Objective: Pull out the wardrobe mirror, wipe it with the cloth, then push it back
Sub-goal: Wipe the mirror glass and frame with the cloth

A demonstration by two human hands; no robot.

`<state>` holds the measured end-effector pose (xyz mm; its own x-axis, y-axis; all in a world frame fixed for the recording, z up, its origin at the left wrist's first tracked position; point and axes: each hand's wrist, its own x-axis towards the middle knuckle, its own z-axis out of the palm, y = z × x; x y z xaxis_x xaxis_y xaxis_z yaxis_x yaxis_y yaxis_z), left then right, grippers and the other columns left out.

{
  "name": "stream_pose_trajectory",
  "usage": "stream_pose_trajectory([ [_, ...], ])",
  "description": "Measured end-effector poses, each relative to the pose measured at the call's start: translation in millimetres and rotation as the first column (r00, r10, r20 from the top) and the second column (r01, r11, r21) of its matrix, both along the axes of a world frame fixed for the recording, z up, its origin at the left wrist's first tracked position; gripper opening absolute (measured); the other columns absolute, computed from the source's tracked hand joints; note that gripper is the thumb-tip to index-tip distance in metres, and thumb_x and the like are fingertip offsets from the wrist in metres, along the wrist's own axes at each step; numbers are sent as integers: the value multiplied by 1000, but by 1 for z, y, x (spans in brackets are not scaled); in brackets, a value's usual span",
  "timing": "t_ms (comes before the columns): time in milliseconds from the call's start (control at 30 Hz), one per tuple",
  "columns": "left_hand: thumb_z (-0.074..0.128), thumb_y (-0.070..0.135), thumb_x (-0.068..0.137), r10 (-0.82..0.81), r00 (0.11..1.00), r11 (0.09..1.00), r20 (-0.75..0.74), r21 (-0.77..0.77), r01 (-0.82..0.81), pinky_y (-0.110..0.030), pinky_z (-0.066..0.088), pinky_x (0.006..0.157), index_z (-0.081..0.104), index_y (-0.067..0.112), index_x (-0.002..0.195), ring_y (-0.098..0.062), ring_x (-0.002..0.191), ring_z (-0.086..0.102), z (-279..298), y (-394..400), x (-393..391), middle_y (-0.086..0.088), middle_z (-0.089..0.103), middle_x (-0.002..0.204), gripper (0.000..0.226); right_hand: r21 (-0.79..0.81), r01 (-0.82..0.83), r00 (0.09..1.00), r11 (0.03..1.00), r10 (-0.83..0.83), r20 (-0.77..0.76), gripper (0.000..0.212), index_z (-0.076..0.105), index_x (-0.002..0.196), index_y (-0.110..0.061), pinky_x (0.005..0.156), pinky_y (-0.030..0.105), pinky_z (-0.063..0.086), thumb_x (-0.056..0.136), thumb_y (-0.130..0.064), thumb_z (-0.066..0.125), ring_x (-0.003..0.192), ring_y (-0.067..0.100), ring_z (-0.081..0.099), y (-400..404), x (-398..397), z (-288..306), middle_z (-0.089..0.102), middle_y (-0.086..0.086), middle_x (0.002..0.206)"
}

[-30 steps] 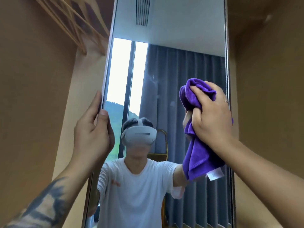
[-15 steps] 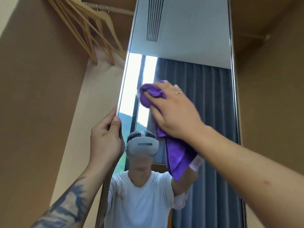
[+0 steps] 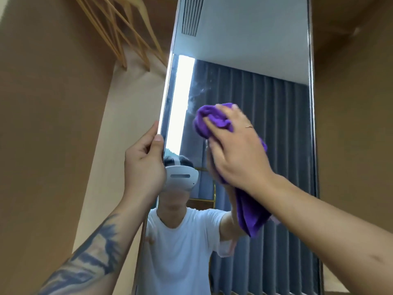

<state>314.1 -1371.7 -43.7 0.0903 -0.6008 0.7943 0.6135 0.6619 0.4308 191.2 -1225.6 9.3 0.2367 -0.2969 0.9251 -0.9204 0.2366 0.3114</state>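
The tall, narrow frameless wardrobe mirror (image 3: 244, 60) stands pulled out with its long axis running twelve to six; the right hand (image 3: 236, 150), closed on the bunched purple microfibre cloth (image 3: 214, 122), presses it to the glass, with faint smears, probably dust, at eleven o'clock just above it. The left hand (image 3: 144, 165) clasps the mirror's nine o'clock edge, nearer that rim, steadying it. No brand or writing is readable
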Motion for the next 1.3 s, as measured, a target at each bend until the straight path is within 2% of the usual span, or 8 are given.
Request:
stream_pose_trajectory([
  [333, 56, 42, 93, -91, 996, 994, 14, 57, 91, -78, 39, 107, 70, 46, 133, -55, 135, 46, 1, 8, 3, -14, 58, 144, 43, 6, 89, 979, 996, -86, -186, 41, 58, 145, -18, 120, 44, 29, 106, -25, 45, 140, 32, 41, -36, 51, 79, 50, 7, 150],
  [567, 56, 35, 98, -38, 999, 999, 15, 35, 38, -46, 44, 120, 69, 32, 137, -7, 135, 59, -2, 6, 3, 17, 69, 138, 42, -100, 63, 992, 993, -73, -102, 43, 58, 144, -18, 121, 39, 28, 104, -23, 46, 138, 29, 44, -49, 60, 91, 50, 6, 148],
  [767, 52, 17, 110, -99, 995, 995, 22, 25, 99, -47, 42, 118, 69, 29, 140, -14, 127, 60, -5, 6, 3, -7, 60, 146, 36, 57, 35, 974, 998, -21, -227, 43, 59, 144, -17, 120, 43, 30, 103, -22, 49, 143, 32, 41, -34, 40, 25, 48, 7, 153],
  [900, 56, 24, 105, -156, 988, 987, 14, 44, 155, -78, 34, 107, 77, 42, 122, -49, 135, 48, -5, 11, 5, -18, 58, 140, 33, 153, -5, 929, 988, 61, -365, 44, 65, 140, -9, 121, 53, 32, 97, -13, 60, 143, 46, 43, -22, 17, -10, 54, 19, 150],
  [1000, 57, 32, 96, -160, 987, 986, -23, 32, 161, -71, 40, 110, 78, 58, 103, -36, 134, 56, -3, 18, 8, -7, 68, 134, 33, 173, -9, 878, 985, 91, -471, 39, 66, 139, -10, 121, 53, 34, 102, -17, 61, 143, 47, 45, -15, 5, 0, 55, 21, 150],
  [1100, 56, 36, 96, -179, 983, 983, -33, 34, 180, -74, 34, 114, 76, 57, 114, -43, 139, 46, -3, 14, 6, -9, 61, 140, 35, 196, 2, 834, 981, 107, -542, 37, 67, 138, -10, 120, 53, 36, 104, -21, 60, 141, 46, 49, -13, -2, 25, 56, 22, 149],
  [1200, 56, 40, 95, -185, 982, 981, -20, 60, 186, -77, 30, 116, 73, 57, 123, -46, 143, 40, -3, 9, 4, -14, 50, 147, 36, 131, 8, 865, 991, 59, -498, 39, 65, 140, -9, 120, 51, 36, 105, -24, 55, 138, 44, 50, -8, -1, 64, 55, 22, 148],
  [1300, 58, 36, 94, -171, 984, 984, -44, 41, 172, -58, 36, 124, 75, 62, 110, -27, 143, 52, -4, 12, 6, -2, 61, 147, 34, 6, -37, 936, 999, 37, -349, 41, 65, 142, -13, 121, 44, 34, 106, -26, 52, 139, 39, 49, -11, 6, 86, 54, 18, 149],
])
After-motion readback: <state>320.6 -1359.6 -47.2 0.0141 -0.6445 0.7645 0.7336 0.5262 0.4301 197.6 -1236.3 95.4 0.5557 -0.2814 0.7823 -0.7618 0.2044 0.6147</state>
